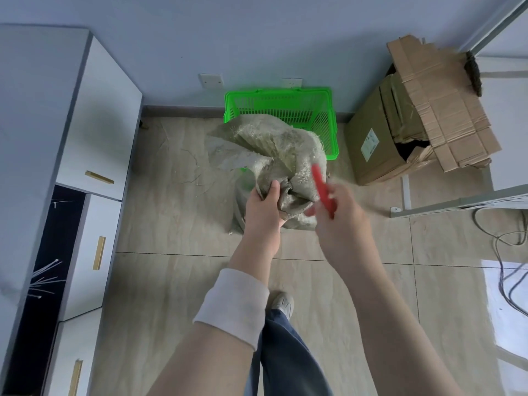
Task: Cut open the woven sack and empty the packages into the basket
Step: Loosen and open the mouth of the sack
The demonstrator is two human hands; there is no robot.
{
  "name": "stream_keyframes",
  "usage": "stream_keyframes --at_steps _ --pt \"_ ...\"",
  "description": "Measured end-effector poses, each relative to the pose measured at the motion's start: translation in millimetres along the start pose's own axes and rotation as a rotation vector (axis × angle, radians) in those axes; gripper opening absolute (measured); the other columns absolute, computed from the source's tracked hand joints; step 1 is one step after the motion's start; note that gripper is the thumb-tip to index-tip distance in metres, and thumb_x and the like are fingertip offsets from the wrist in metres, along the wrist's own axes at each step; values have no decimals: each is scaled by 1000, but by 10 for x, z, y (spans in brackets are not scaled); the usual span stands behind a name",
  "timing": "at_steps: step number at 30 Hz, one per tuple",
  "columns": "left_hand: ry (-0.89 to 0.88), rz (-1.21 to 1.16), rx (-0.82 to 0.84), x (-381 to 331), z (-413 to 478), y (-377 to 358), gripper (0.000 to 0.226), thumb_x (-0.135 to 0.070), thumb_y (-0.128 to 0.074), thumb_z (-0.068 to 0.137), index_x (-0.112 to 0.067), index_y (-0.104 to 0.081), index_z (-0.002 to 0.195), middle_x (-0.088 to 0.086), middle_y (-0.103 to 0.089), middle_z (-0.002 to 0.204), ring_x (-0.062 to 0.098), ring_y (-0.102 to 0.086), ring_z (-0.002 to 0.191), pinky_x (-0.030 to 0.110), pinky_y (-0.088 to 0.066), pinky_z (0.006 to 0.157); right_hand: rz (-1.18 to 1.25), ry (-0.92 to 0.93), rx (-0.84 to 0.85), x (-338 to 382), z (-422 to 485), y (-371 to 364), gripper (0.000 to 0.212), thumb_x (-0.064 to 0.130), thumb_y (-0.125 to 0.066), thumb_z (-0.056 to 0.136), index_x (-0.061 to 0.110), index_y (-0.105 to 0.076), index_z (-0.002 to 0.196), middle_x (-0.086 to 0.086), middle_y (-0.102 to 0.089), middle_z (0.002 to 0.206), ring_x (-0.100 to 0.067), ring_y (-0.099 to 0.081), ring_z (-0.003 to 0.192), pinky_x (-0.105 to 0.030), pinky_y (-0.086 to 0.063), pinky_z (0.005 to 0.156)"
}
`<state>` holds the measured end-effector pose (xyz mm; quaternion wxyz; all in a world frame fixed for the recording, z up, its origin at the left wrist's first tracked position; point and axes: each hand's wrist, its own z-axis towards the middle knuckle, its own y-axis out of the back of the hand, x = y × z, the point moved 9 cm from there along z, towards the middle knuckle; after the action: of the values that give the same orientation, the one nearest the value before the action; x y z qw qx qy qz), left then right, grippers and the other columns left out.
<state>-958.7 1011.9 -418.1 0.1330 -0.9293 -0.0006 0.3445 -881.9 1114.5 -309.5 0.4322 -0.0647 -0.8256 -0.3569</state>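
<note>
A grey-green woven sack (pixel 271 147) stands crumpled on the floor, leaning against the front of a bright green plastic basket (pixel 285 107) by the wall. My left hand (pixel 263 204) grips the bunched cloth near the sack's top. My right hand (pixel 340 212) holds a red cutter (pixel 321 187), blurred, with its tip beside the sack's right side. What the sack holds is hidden. The visible part of the basket looks empty.
White cabinets with gold handles (pixel 100 155) line the left. An open cardboard box with flattened cardboard (pixel 414 124) sits right of the basket. A metal frame (pixel 457 201) and loose cables (pixel 508 252) lie at the right. My shoe (pixel 283 304) is on the tiled floor.
</note>
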Motion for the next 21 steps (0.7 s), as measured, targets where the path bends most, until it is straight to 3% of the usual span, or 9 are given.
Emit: stream_keyframes --at_steps 2,5,10,13,16,19,21 --pt "-3 -16 15 16 -13 -19 13 -21 -50 95 -19 -58 104 11 -65 114 27 -63 107 52 -48 97 -163 15 99 -50 -65 -80 20 11 -44 93 13 -60 105 -5 -65 83 -9 -42 54 -15 -32 45" --pt "2 -24 26 29 -28 -21 25 -25 -52 94 -16 -55 118 9 -64 117 25 -62 108 50 -47 98 -253 -56 133 -140 -68 -65 25 12 -40 93 9 -63 102 -3 -54 70 -11 -40 54 -18 -27 44" --pt "-5 10 26 26 -54 -21 36 -31 -54 91 -14 -52 124 9 -62 123 24 -62 110 50 -48 97 -313 -60 172 -104 -79 -86 31 10 -37 93 7 -62 110 -13 -67 95 -22 -49 71 -27 -37 54" --pt "7 -4 25 48 -63 -34 36 -29 -54 92 -12 -51 123 11 -60 123 25 -62 110 51 -48 97 -326 -67 175 -104 -87 -93 30 10 -37 92 7 -64 104 -14 -68 95 -23 -49 71 -24 -35 51" --pt "33 1 21 79 -93 -44 34 -28 -55 92 -8 -51 120 14 -61 122 26 -62 110 49 -48 98 -348 -72 154 -87 -66 -80 29 11 -36 92 6 -64 98 -13 -67 92 -24 -50 72 -31 -33 52" --pt "41 25 23 79 -139 -63 37 -25 -52 94 -3 -49 123 15 -60 122 26 -61 111 42 -50 94 -394 -59 124 -39 -49 -53 26 11 -39 92 5 -62 100 -7 -57 75 -25 -46 69 -30 -27 48" --pt "38 32 29 65 -156 -75 35 -23 -50 95 -2 -49 124 14 -61 121 24 -62 107 40 -51 91 -423 -55 87 -3 -48 -24 24 11 -41 92 8 -58 107 -4 -48 72 -27 -47 69 -29 -33 53"
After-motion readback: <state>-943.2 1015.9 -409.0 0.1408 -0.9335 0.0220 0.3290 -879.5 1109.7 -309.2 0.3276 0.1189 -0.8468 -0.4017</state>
